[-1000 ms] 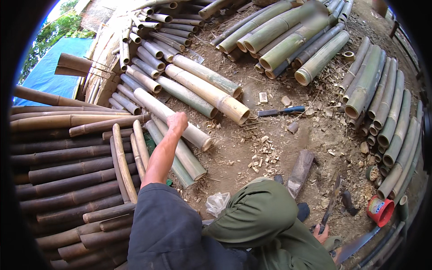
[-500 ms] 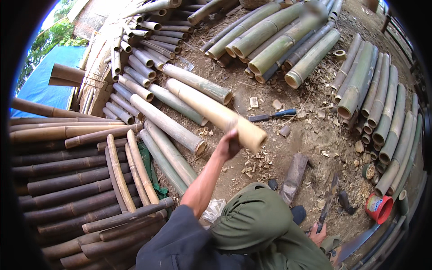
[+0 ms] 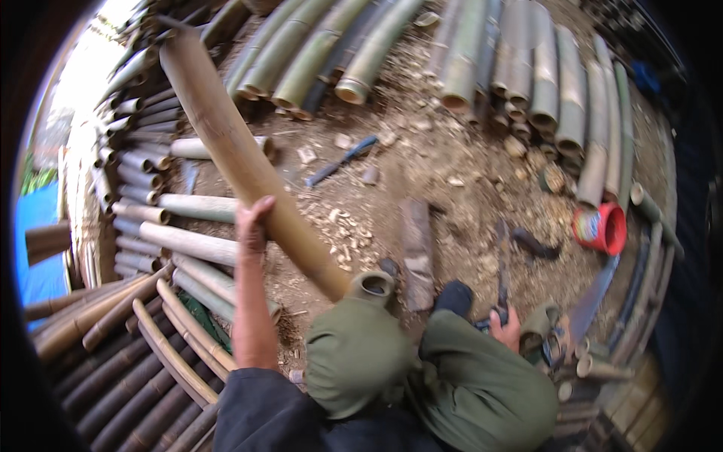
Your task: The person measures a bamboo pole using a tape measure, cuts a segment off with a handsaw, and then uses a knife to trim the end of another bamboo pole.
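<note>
My left hand (image 3: 254, 222) is closed round a long, pale tan bamboo tube (image 3: 245, 162). The tube slants from the upper left down to my olive-clad knee (image 3: 358, 346), where its lower end lies. Low on the right, my right hand (image 3: 506, 329) grips the handle of a knife (image 3: 503, 260), its long dark blade pointing away from me. Between the hands, a worn wood block (image 3: 416, 256) rests on the dirt, near my dark-clad foot (image 3: 454, 299).
Cut bamboo poles lie in stacks at the left (image 3: 196, 237), far side (image 3: 301, 56) and right (image 3: 542, 83). A blue-handled tool (image 3: 343, 162) lies among wood chips. Right of the knife are a dark curved piece (image 3: 536, 245), a red bucket (image 3: 600, 228) and a handsaw (image 3: 593, 297).
The view has turned, so the surroundings appear shifted left. The bamboo tube now tilts more steeply, its near end brought back toward my knee. My right hand still holds the knife.
</note>
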`<state>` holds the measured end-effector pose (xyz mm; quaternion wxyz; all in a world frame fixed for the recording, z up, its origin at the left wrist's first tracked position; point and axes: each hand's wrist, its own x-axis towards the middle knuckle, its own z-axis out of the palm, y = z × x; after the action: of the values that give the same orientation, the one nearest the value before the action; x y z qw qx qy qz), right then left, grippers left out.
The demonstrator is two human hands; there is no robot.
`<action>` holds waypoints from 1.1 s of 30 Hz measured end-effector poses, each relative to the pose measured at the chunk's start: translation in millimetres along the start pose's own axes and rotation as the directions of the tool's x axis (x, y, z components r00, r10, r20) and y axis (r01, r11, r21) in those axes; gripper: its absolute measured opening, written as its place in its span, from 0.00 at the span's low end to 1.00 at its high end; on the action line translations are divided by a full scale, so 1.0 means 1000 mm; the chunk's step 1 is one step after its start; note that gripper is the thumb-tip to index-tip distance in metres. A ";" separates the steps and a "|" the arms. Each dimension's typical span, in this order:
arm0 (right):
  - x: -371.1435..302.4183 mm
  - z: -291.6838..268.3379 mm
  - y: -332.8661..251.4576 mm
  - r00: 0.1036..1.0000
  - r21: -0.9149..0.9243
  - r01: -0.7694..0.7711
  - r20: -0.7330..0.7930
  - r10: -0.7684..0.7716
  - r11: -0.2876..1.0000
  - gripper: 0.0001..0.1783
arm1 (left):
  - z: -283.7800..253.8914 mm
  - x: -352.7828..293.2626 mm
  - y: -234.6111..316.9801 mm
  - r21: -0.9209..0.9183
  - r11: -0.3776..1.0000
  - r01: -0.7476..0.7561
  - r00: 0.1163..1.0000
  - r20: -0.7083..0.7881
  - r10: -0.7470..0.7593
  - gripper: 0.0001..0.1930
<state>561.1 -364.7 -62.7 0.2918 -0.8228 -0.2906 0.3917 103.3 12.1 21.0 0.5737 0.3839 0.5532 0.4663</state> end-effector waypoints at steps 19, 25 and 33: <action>0.012 0.029 -0.099 0.965 0.000 0.207 0.165 -0.205 0.978 0.28 | -0.052 -0.037 -0.042 0.824 -0.169 -0.541 0.614 0.250 -0.749 0.50; 0.026 0.052 -0.114 0.962 -0.148 0.207 0.211 -0.173 0.967 0.28 | 0.004 -0.091 -0.069 0.855 -0.027 -0.518 0.770 0.453 -0.449 0.63; 0.041 0.110 -0.100 0.989 -0.191 0.060 0.145 -0.032 0.980 0.44 | 0.067 -0.068 -0.042 0.772 0.145 -0.619 0.708 0.628 -0.323 0.49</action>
<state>468.0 -241.4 -69.1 0.1972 -0.8107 -0.3665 0.4118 177.8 -59.7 5.7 0.2829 0.8561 0.4143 -0.1237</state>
